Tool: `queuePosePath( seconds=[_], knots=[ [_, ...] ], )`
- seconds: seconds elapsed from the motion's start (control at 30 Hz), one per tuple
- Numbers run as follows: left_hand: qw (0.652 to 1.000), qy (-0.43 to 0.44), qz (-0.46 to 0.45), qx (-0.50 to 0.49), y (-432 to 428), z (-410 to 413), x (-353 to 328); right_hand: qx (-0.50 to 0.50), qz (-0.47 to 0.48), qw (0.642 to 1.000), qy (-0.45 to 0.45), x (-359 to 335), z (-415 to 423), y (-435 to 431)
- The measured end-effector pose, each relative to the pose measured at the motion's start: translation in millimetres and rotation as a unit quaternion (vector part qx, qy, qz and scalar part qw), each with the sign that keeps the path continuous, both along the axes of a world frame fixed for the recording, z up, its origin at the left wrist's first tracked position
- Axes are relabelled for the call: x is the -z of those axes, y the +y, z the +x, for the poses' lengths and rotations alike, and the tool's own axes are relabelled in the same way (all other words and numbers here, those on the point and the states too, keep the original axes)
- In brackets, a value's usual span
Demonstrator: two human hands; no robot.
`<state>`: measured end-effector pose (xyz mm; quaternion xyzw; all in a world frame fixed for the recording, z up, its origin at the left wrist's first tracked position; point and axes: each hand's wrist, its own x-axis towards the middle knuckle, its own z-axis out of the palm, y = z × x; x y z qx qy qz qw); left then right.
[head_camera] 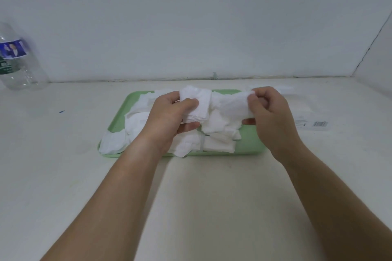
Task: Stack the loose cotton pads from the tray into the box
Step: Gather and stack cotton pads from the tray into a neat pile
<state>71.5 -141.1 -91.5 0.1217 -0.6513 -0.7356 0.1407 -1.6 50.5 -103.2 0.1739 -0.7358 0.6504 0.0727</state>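
A green tray [118, 119] lies in the middle of the table with several loose white cotton pads [135, 123] heaped on it. My left hand [169, 116] holds a small stack of pads [198, 104] above the tray, thumb on top and fingers beneath. My right hand [269, 112] pinches one thin pad [233, 108] by its right edge, lifted over the pile. The white box [305, 112] sits just right of the tray, partly hidden behind my right hand.
A clear plastic water bottle [17, 59] stands at the far left by the wall. The wall runs along the back of the table, with a corner at the right. A small blue speck [61, 111] lies left of the tray.
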Motion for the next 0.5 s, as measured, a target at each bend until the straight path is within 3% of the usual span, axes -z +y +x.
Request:
queuePosePath(
  seconds=[0.2,0.33,0.5],
  knots=[
    [0.998,-0.003,-0.026,0.054,6.6,-1.5,2.5,0.019,-0.075,0.986,-0.145,1.5,-2.8,3.8],
    [0.997,-0.023,-0.026,0.071,11.8,-3.4,6.1,-0.065,-0.151,0.963,-0.211,1.1,-1.1,1.3],
    [0.996,-0.025,-0.032,0.080,10.6,-3.1,6.3,-0.173,-0.197,0.943,-0.206,-5.6,1.2,4.6]
  ],
)
